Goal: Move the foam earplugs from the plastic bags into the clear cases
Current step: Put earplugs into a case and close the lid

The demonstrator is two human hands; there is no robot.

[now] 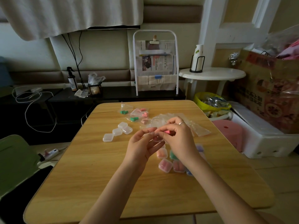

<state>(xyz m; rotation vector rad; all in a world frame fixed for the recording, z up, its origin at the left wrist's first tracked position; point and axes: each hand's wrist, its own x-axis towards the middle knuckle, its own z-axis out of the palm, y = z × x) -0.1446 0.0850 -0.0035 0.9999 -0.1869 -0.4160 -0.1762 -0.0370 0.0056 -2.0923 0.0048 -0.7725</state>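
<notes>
Hands met above the table (100,167): left hand (142,143) pinched a clear case (156,139), right hand (176,135) gripped a pink earplug (168,131).

On the table (113,183), empty cases (117,131) lie left, bags (137,113) behind, filled cases (165,165) under the hands.
</notes>
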